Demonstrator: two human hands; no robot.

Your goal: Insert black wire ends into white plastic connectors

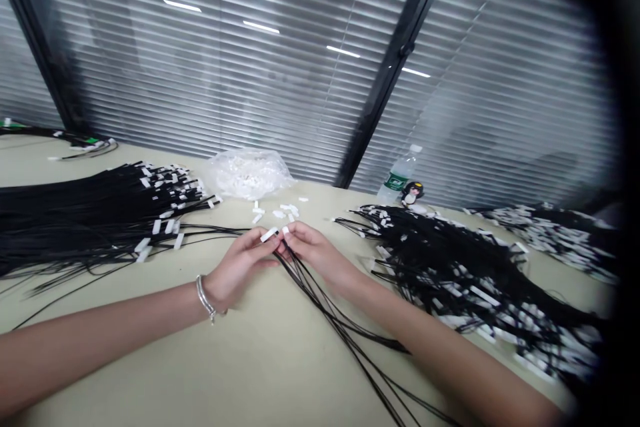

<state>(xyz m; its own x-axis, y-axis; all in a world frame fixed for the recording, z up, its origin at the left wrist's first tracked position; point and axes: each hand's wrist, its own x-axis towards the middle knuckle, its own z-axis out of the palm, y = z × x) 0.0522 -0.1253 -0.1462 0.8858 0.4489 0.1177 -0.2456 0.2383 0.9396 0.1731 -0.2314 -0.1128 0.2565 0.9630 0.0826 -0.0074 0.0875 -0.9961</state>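
My left hand (237,267), with a silver bracelet at the wrist, pinches a white plastic connector (269,235) between thumb and fingers. Right beside it, nearly touching, my right hand (315,252) is closed on black cables (320,303) near their ends. A small white piece (285,230) shows at its fingertips; whether it is fixed to a cable I cannot tell. From between both hands the cables run down to the right, under my right forearm. Several loose white connectors (285,211) lie on the table just beyond my fingers.
A bundle of black cables with white ends (100,207) lies left, more cable heaps (450,260) right. At the back stand a clear bag of white pieces (247,173), a water bottle (400,173) and a penguin figure (412,193). Window blinds (225,67) rise behind the table (200,373).
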